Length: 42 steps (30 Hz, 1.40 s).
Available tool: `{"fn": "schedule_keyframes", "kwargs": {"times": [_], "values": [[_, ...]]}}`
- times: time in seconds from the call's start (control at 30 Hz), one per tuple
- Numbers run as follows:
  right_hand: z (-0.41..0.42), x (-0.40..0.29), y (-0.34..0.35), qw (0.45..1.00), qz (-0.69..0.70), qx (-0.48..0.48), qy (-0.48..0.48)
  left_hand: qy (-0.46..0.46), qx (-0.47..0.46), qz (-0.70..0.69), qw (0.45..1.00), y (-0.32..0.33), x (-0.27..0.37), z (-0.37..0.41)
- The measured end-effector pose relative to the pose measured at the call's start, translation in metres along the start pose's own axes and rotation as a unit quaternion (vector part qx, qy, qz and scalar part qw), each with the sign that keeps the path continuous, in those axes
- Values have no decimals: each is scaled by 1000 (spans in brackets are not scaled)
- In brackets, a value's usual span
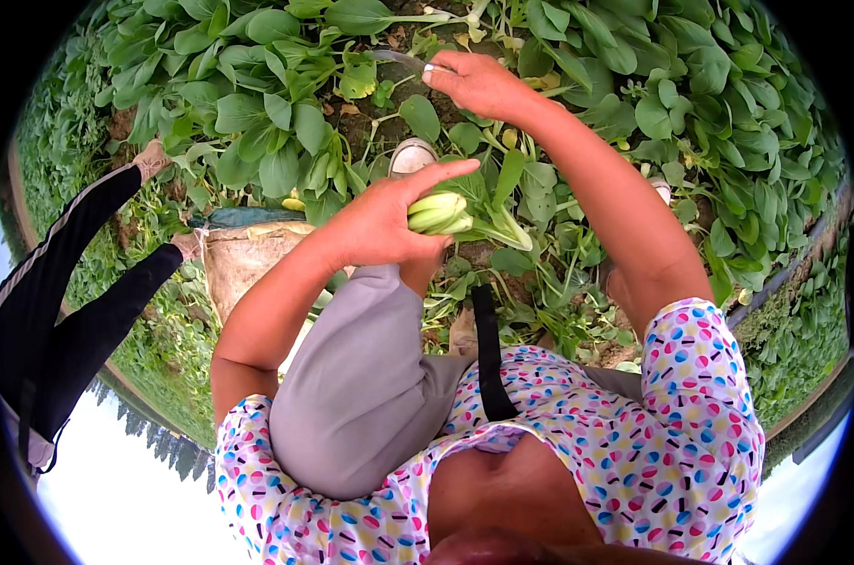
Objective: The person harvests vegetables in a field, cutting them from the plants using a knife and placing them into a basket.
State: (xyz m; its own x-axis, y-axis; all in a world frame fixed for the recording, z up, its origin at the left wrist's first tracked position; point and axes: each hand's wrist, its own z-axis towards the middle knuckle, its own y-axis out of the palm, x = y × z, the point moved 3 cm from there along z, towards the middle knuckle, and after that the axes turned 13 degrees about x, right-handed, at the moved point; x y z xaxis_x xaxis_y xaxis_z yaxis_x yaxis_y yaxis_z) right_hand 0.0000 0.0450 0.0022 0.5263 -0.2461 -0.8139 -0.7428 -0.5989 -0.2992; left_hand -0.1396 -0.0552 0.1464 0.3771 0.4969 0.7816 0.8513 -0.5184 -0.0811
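Observation:
My left hand point(392, 219) is wrapped around a bunch of leafy greens, likely bok choy point(437, 213), with the pale stem ends facing up between thumb and fingers. The thumb is stretched out over the bunch. Farther forward, my right hand point(473, 83) grips the handle of a curved metal blade point(397, 58), which reaches left among the growing leaves point(356, 81); its tip lies close to yellowing leaves. A cut-looking leaf with a pale stalk point(512, 233) lies just right of the held bunch. The fingers beneath the bunch are partly hidden.
A dirty, pale woven sack point(247, 254) with a blue-green rim stands left of my left forearm. Another person in black trousers point(67, 240) stands at the far left. Dense leafy plants point(709, 63) grow ahead and on both sides. My shoe point(412, 157) is beyond my left hand.

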Motion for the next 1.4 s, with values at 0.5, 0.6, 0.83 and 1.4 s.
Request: {"fn": "schedule_keyframes", "kwargs": {"times": [0.5, 0.6, 0.83, 1.4], "values": [[62, -20, 122, 952, 180, -14, 246, -43, 326, 567, 755, -166, -83, 54], [62, -26, 125, 915, 292, -16, 278, -62, 301, 594, 743, -174, -83, 59], [75, -33, 128, 956, 180, -25, 231, -48, 308, 594, 742, -181, -90, 62], [40, -19, 138, 988, -66, -113, 84, -73, 430, 512, 740, -198, -118, 33]]}}
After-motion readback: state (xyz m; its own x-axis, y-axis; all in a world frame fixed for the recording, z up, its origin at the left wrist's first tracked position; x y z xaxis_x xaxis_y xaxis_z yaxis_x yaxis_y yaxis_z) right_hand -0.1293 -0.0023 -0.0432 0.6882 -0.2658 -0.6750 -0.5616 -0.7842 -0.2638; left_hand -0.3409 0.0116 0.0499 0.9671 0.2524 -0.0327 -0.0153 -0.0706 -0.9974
